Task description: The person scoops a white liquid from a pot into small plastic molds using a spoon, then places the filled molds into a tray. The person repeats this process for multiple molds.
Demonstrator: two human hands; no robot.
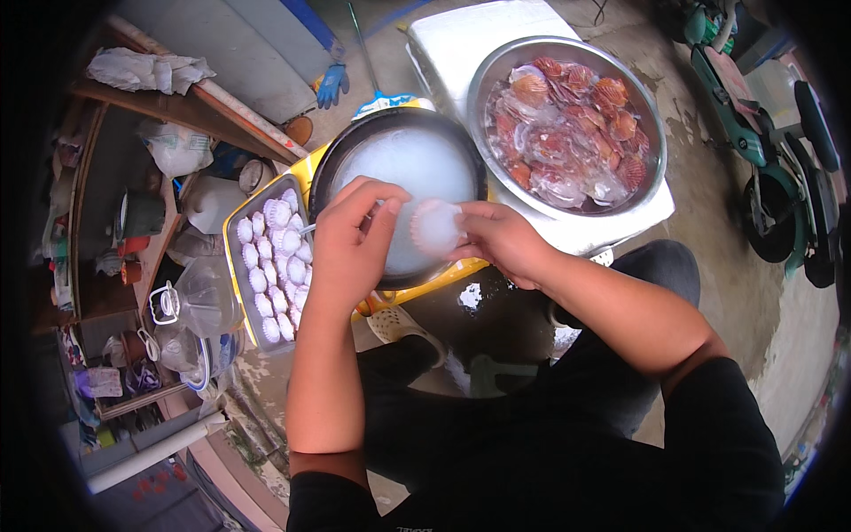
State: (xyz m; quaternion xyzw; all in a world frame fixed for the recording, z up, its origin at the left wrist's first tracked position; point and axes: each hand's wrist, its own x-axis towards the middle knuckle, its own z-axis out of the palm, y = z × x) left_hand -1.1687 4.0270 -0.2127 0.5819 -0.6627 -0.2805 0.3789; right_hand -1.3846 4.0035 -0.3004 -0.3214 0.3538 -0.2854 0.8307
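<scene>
Pinched in my right hand [502, 239] is a pale scallop shell [433, 228], above a round black basin [399, 159] of cloudy whitish liquid. My left hand [359, 233] is just left of the shell, thumb and forefinger close together; a thin metal rod or handle [307, 229] sticks out beside it on the left, and whether this hand grips it cannot be told. To the left lies a grey tray [234, 266] with rows of whitish scallops [276, 256]. At the upper right a steel bowl [657, 159] holds reddish scallops [572, 133] in water.
The steel bowl stands on a white foam box [452, 40]. Beneath the basin and tray is a yellow surface [399, 296]. Plastic jugs [206, 299] and cluttered shelves [86, 219] are on the left, a blue glove [332, 86] at the top, a green scooter [744, 133] on the right.
</scene>
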